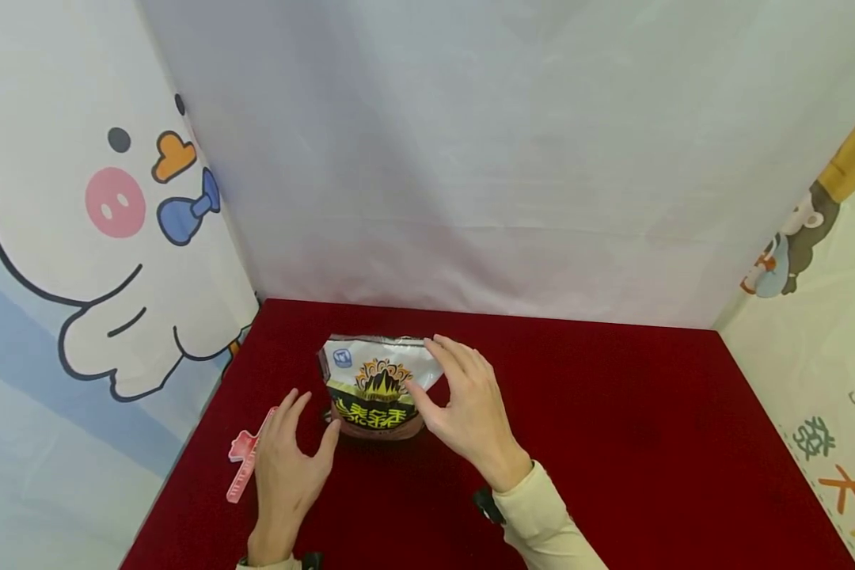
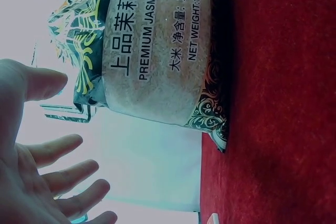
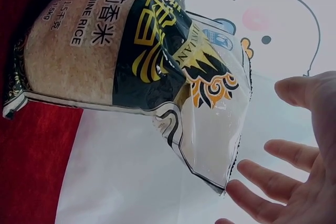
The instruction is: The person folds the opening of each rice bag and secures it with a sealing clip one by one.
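A bag of jasmine rice (image 1: 370, 400) stands upright on a red cloth, its clear lower part showing the grains and its white top slumped. My left hand (image 1: 285, 467) is at the bag's near left side, thumb and fingers spread and apart from it. In the left wrist view, the palm of that hand (image 2: 31, 182) faces the bag with nothing in it. Beside the bag's top right corner is my right hand (image 1: 473, 412), fingers extended. The right wrist view has a fingertip close to that corner; whether it touches, I cannot tell.
Left of my left hand lies a pink ruler-like strip (image 1: 238, 479) with a decorative shape on it. The red cloth (image 1: 613, 443) covers the tabletop. A pale curtain (image 1: 506, 158) hangs behind, with cartoon-printed sheets (image 1: 36, 237) at the sides.
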`<action>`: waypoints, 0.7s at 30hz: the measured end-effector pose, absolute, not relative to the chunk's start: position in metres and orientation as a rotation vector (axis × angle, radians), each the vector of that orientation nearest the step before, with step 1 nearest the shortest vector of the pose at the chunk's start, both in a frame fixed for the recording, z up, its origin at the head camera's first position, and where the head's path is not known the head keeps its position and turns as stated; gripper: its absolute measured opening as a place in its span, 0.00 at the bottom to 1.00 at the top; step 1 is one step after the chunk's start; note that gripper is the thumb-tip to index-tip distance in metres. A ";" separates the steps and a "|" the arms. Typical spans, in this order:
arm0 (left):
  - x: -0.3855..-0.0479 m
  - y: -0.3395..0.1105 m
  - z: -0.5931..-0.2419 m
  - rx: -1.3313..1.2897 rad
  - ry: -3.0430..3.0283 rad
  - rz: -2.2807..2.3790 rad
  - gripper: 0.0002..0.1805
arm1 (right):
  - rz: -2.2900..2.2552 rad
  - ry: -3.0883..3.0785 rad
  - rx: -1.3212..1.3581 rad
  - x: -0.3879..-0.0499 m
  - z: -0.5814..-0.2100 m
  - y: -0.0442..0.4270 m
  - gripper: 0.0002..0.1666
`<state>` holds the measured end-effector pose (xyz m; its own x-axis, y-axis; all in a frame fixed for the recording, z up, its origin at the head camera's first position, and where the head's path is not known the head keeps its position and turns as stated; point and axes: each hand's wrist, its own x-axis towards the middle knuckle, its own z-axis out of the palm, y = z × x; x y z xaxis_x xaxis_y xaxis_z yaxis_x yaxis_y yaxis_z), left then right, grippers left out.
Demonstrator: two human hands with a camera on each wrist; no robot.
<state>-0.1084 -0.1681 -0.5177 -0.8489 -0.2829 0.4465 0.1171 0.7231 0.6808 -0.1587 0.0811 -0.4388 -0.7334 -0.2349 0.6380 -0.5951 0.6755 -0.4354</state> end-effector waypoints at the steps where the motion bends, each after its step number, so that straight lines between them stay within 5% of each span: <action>1: -0.109 -0.168 -0.517 0.129 -2.396 -0.997 0.32 | 0.873 -2.343 0.644 -0.159 -0.438 0.081 0.34; 21: -0.114 -0.169 -0.516 0.127 -2.419 -1.024 0.33 | 0.902 -2.342 0.672 -0.163 -0.433 0.069 0.34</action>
